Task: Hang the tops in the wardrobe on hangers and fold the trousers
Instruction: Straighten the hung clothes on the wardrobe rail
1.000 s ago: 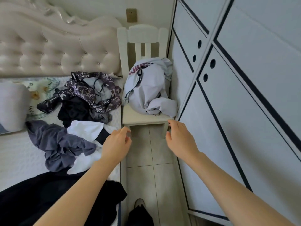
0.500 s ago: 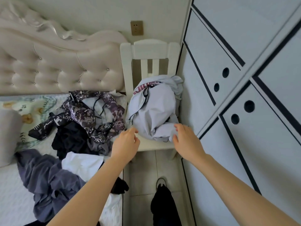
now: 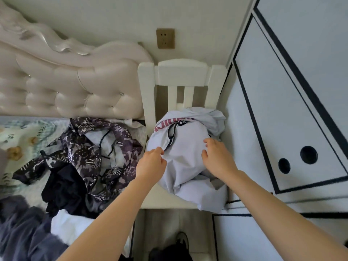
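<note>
A pale lilac garment [image 3: 185,162], heaped on the white chair [image 3: 180,72], is judged light and limp, best taken at its neckline. The right hand [image 3: 218,161] is laid on it, fingers relaxed; whether the left hand [image 3: 150,166] pinches it with its curled fingers cannot be told.

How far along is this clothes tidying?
Done: nothing visible; the wardrobe is shut, no hangers or folded trousers show. In hand: left hand and right hand touch the pale garment on the chair. To do: that, plus the heap on the bed.
</note>
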Motion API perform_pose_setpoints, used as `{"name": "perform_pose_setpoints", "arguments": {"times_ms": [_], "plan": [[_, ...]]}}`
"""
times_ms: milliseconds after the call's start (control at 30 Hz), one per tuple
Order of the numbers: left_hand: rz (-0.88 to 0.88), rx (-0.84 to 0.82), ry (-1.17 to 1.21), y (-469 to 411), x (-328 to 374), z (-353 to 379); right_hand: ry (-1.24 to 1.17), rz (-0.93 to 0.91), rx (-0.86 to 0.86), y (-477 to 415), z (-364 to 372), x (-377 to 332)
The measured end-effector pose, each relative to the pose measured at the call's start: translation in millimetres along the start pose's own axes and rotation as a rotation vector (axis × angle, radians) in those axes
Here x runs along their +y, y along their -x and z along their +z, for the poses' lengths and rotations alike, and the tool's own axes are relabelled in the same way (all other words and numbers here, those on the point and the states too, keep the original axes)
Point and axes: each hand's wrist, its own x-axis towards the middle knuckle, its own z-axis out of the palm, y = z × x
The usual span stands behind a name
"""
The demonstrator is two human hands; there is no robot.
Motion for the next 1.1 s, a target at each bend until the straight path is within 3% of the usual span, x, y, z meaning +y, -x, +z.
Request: {"name": "perform_pose_setpoints", "arguments": {"times_ms": [300,600,967,1100], "plan": [[-0.070,-0.175,-0.064,-122,-16,25,0.062,0.032,-0.116,-132,25,4],[-0.218,-0.336,0.125,-216,-30,75,0.246,0.047,-0.190,-228,86,-7],[-0.096,-0.456,-0.144,-241,-44,126,0.437,0.037,-0.258,-263,147,-6],[-0.133,-0.368,-0.012,-234,-53,116,0.412,0.008,-0.183,-257,154,3]]}}
